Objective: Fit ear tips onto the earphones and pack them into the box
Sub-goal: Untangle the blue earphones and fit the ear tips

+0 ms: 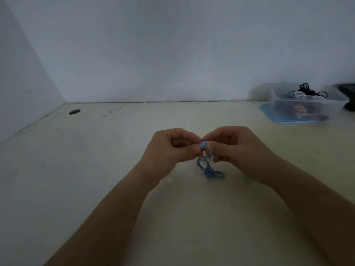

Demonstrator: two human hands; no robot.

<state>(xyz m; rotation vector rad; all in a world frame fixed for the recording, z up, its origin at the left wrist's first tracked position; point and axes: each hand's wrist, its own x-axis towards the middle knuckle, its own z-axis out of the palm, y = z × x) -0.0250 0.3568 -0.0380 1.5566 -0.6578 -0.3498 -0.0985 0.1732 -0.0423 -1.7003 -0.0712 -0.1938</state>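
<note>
Both my hands meet over the middle of the table. My left hand (172,145) and my right hand (232,146) pinch a light blue earbud (203,144) between their fingertips. Its blue cable (210,170) hangs below in a bundled coil that touches the table. Whether an ear tip sits on the bud is hidden by my fingers. A small white ear tip (169,180) lies on the table beside my left wrist. The clear plastic box (305,104) stands at the back right on a blue lid, with black and white earphone cables inside.
The table (96,169) is pale and scuffed, with a round cable hole (74,111) at the back left. Walls close off the back and the left side. A dark object (348,96) stands just right of the box.
</note>
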